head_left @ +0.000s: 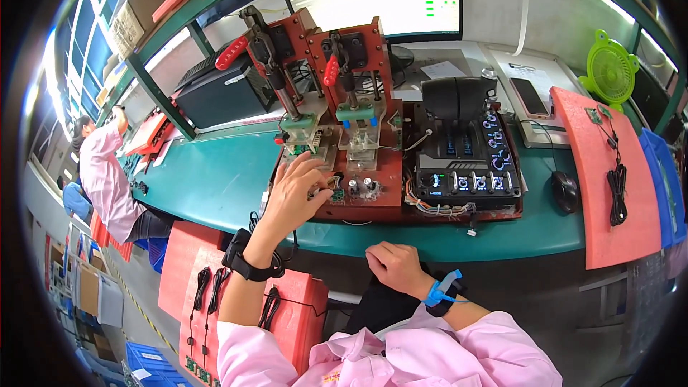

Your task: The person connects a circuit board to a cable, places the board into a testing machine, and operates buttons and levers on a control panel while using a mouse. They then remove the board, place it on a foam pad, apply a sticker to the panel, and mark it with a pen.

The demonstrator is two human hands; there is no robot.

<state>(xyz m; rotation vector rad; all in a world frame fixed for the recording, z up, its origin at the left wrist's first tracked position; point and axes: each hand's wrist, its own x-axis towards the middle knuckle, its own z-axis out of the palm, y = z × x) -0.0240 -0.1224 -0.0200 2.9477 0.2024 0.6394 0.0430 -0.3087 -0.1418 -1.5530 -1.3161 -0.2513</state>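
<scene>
My left hand (292, 192) reaches over the red test fixture (390, 190), its fingers apart and bent near the left toggle-clamp press (276, 72). Its fingertips are beside a small green circuit board (299, 149) under that press; whether they touch it I cannot tell. Just right of my thumb are another small green board (337, 194) and metal knobs (362, 185). The second toggle-clamp press (348, 79), with a red handle, stands to the right. My right hand (398, 267) is curled closed at the table's front edge, with nothing visible in it.
A black throttle-style controller (462, 143) with lit dials stands right of the fixture. Beyond are a mouse (565, 192), a phone (530, 97) and pink foam (609, 193) bearing a coiled cable. A monitor (408, 0) stands behind. At far left sits another person (107, 172).
</scene>
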